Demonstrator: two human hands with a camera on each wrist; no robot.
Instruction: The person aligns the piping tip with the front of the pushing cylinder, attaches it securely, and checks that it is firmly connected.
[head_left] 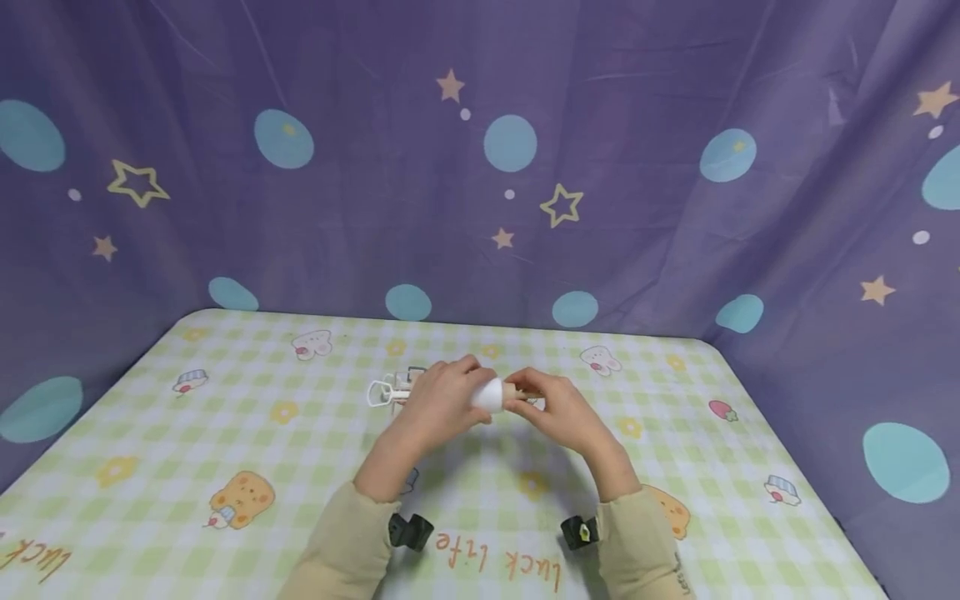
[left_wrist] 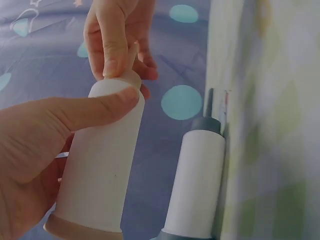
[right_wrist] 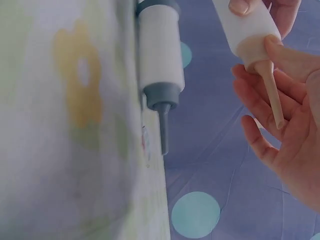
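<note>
A white syringe-like tube [head_left: 489, 395] with a beige nozzle cap [right_wrist: 252, 50] is held lengthwise between both hands above the table. My left hand [head_left: 444, 400] grips its white barrel, the thumb lying across it near the cap in the left wrist view. At the cap end, my right hand [head_left: 558, 408] pinches the beige cap between thumb and fingers; the thin spout [right_wrist: 272, 97] points out past them. A white loop handle [head_left: 378, 393] sticks out left of my left hand. Beside it lies a second white tube [left_wrist: 195, 185] with grey-blue ends, largely hidden in the head view.
The table [head_left: 300, 467] wears a green-and-white checked cloth with printed pictures. Behind it hangs a purple curtain [head_left: 390, 183] with blue dots and stars. Each wrist carries a small black camera mount [head_left: 410, 532].
</note>
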